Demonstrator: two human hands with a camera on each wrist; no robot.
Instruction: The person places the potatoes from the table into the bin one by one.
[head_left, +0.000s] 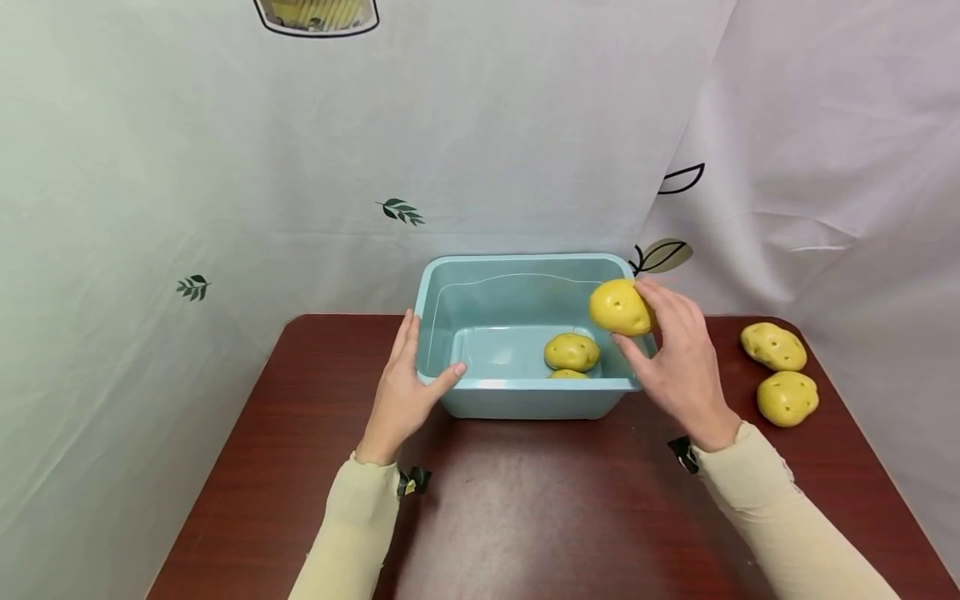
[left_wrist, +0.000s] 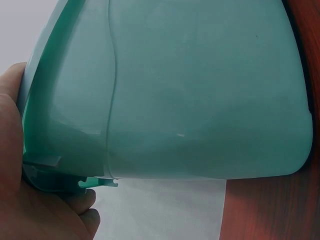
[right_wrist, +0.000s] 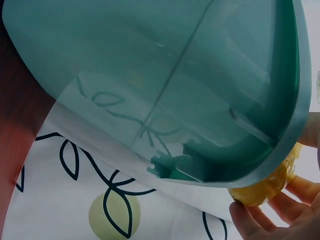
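Note:
A light blue plastic tub [head_left: 525,398] stands on the table near the back wall. My left hand [head_left: 403,392] grips its left front corner, thumb over the rim and fingers along the outer side; the left wrist view shows the tub's outer wall [left_wrist: 200,90] close up. Over the tub's right end, my right hand [head_left: 678,367] holds a yellow potato [head_left: 621,307] between thumb and fingers. Inside the tub lies another potato [head_left: 572,352], with a further one [head_left: 568,374] partly hidden by the front rim. In the right wrist view the held potato [right_wrist: 262,190] shows beyond the rim.
Two more potatoes, one behind [head_left: 774,347] and one in front [head_left: 787,398], lie at the table's right edge. The dark red-brown table [head_left: 525,508] runs up to a pale cloth wall [head_left: 487,133] with printed leaves.

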